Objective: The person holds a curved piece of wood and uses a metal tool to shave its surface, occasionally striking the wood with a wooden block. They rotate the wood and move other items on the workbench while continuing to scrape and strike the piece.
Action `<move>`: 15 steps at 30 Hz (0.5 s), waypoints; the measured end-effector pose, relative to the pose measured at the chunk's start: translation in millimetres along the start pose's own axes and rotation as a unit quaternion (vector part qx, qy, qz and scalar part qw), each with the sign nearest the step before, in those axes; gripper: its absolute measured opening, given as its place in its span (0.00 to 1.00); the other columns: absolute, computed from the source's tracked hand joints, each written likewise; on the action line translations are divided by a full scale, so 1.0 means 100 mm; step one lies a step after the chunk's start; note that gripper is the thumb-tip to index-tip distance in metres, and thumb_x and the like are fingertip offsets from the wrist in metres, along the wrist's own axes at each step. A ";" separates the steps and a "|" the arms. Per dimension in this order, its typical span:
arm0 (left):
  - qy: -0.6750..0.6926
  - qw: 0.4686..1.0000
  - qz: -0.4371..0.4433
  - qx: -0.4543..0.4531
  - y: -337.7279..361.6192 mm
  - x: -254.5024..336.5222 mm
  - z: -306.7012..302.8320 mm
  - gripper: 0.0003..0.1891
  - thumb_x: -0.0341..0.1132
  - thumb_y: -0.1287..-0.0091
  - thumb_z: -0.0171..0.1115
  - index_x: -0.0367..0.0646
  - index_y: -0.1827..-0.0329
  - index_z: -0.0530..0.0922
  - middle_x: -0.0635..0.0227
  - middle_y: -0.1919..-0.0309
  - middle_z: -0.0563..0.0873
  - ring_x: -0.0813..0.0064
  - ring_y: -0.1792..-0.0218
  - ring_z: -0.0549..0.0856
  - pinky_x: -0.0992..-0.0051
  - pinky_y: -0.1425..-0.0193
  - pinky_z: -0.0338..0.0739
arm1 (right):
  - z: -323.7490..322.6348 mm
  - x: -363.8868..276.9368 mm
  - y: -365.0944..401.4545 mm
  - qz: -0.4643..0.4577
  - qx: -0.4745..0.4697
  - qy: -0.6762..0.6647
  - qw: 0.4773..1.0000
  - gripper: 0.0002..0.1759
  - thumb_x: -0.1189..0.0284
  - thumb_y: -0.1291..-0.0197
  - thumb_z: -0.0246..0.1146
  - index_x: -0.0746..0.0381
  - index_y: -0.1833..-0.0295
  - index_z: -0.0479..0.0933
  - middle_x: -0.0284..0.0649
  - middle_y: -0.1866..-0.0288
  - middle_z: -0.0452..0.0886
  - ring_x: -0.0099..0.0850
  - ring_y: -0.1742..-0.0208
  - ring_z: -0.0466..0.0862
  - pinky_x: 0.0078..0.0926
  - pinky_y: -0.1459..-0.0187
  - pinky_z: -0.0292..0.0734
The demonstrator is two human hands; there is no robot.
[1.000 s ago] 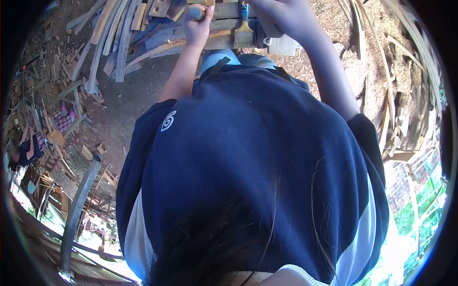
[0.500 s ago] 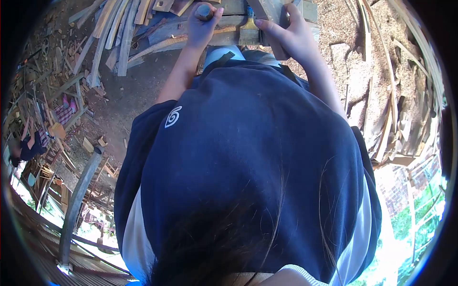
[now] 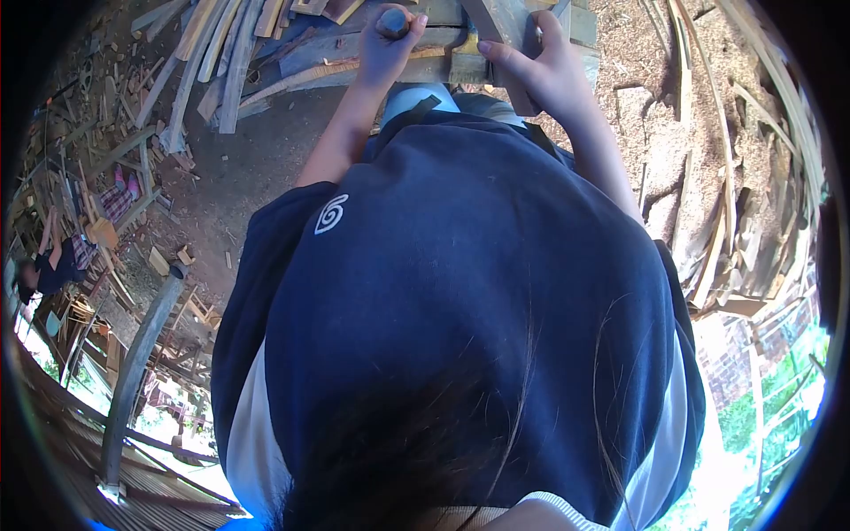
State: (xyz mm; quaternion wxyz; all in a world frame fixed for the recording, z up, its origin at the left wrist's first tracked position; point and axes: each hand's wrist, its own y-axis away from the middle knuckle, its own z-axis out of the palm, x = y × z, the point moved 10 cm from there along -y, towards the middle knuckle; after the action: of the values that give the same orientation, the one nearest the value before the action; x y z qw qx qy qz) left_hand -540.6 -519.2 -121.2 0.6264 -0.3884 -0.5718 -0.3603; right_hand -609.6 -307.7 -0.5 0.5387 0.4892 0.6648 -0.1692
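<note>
My left hand (image 3: pixel 386 55) is closed around a tool with a round blue-grey end (image 3: pixel 392 24); the rest of the tool is hidden. On the right, my right hand (image 3: pixel 556 73) grips a dark wooden board (image 3: pixel 516 92), thumb on its left side and fingers on the far side. A flat brush (image 3: pixel 467 64) with a yellowish handle lies between my hands, beside the board. Beneath them is a worn wooden work surface (image 3: pixel 354 46), partly cut off by the top edge of the view.
Long wood strips (image 3: pixel 237 84) lie at the upper left. Wood shavings (image 3: pixel 651 115) and strips cover the ground at right. A curved post (image 3: pixel 142 363) stands lower left. Another person (image 3: pixel 60 265) is at the far left among wood scraps.
The view has shifted slightly. My left hand, with the tool, appears a little further right and lower, while my right hand keeps its grip on the board.
</note>
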 end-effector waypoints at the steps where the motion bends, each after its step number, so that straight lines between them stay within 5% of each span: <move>1: 0.000 1.000 -0.003 0.004 0.01 -0.02 -0.01 0.08 0.28 0.33 0.70 0.44 0.62 0.77 0.73 0.67 0.84 0.84 0.65 0.85 0.81 0.59 0.80 | 0.00 -0.01 0.00 0.000 0.000 0.001 1.000 0.35 0.54 0.50 0.77 0.69 0.50 0.70 0.41 0.62 0.74 0.30 0.62 0.76 0.30 0.62 0.74; 11: -0.135 0.987 0.077 -0.049 0.00 0.03 0.07 0.06 0.29 0.32 0.68 0.43 0.60 0.78 0.71 0.63 0.85 0.79 0.60 0.85 0.77 0.55 0.80 | 0.00 -0.43 0.01 -0.132 0.010 0.088 0.987 0.42 0.53 0.54 0.77 0.70 0.44 0.68 0.51 0.59 0.77 0.39 0.56 0.79 0.36 0.55 0.75; 13: -0.166 0.980 -0.015 -0.106 0.04 -0.29 0.16 0.09 0.39 0.30 0.67 0.43 0.60 0.79 0.67 0.67 0.81 0.71 0.65 0.80 0.70 0.58 0.75 | -0.04 -0.79 0.05 -0.177 0.004 0.062 0.982 0.44 0.52 0.55 0.77 0.70 0.42 0.66 0.53 0.59 0.77 0.41 0.56 0.80 0.37 0.55 0.76; 15: -0.127 0.985 -0.034 -0.109 0.07 -0.30 0.20 0.09 0.39 0.29 0.66 0.43 0.59 0.79 0.67 0.65 0.81 0.71 0.63 0.80 0.70 0.57 0.75 | -0.07 -1.06 0.13 -0.125 -0.020 0.116 0.985 0.47 0.52 0.57 0.77 0.69 0.40 0.64 0.54 0.59 0.76 0.44 0.59 0.81 0.39 0.58 0.76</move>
State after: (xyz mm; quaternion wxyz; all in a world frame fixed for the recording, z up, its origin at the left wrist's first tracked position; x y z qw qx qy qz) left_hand -545.5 -498.0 -151.0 0.4897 -0.4777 -0.6167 -0.3894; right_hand -608.8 -346.2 99.3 0.4424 0.4075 0.7819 -0.1640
